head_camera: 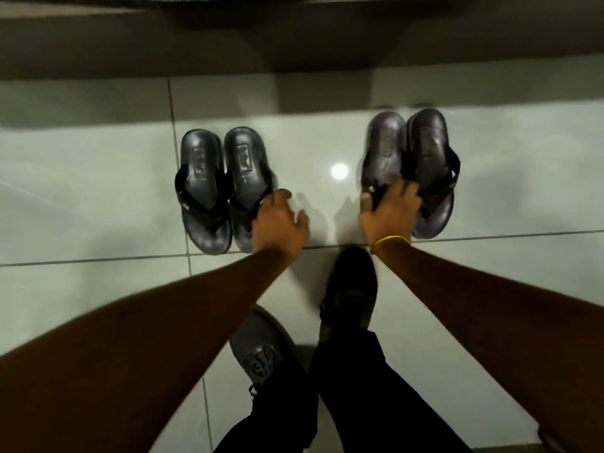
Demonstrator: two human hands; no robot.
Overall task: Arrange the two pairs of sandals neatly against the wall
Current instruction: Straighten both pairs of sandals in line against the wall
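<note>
Two pairs of dark flip-flop sandals lie on the pale tiled floor, heels toward the wall. The left pair (212, 178) sits side by side; my left hand (281, 220) rests over the toe end of its right sandal, fingers spread, and I cannot tell whether it grips the strap. The right pair (408, 148) lies a little nearer the wall. My right hand (389, 207), with a yellow band at the wrist, has its fingers curled around the straps of both sandals in that pair.
A dark skirting band (294, 44) runs along the foot of the wall at the top. My own two dark shoes (349, 289) stand on the tiles just behind the sandals. A bright light reflection (339, 171) shines between the pairs.
</note>
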